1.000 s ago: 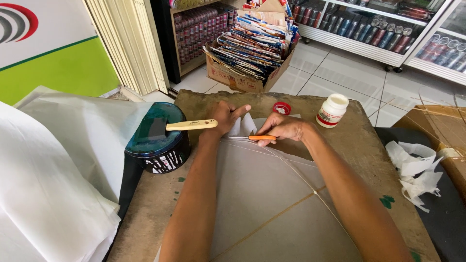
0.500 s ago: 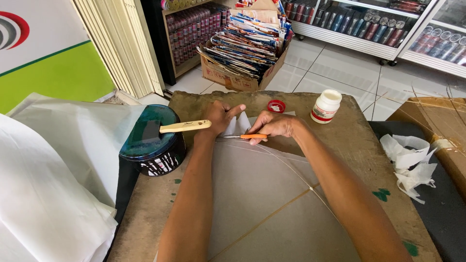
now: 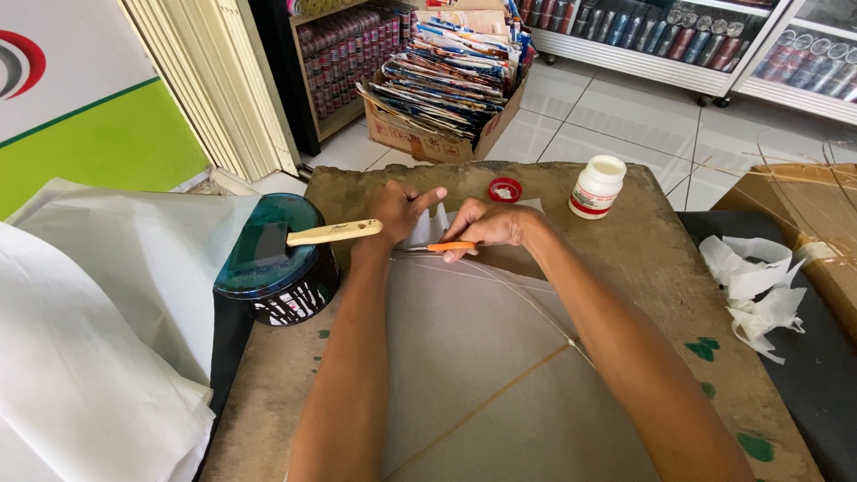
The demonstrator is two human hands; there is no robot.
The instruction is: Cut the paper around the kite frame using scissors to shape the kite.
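A pale grey paper sheet (image 3: 464,348) with thin stick ribs lies on the worn brown board (image 3: 661,259). My right hand (image 3: 486,223) grips a small orange-handled cutter (image 3: 446,247) laid along the sheet's far edge. My left hand (image 3: 397,210) presses down on a white paper flap (image 3: 428,228) at that same edge, fingers spread. A thin string runs along the edge beneath the blade.
A round dark tin (image 3: 272,259) with a wooden-handled brush (image 3: 332,234) across its lid sits left. A white glue bottle (image 3: 596,187) and its red cap (image 3: 505,189) stand behind. White paper sheets (image 3: 98,339) pile left; crumpled scraps (image 3: 759,286) lie right. A box of magazines (image 3: 446,80) is on the floor.
My hands have stayed at the sheet's far edge; the cutter has slid slightly left along it. The view has tilted a little.
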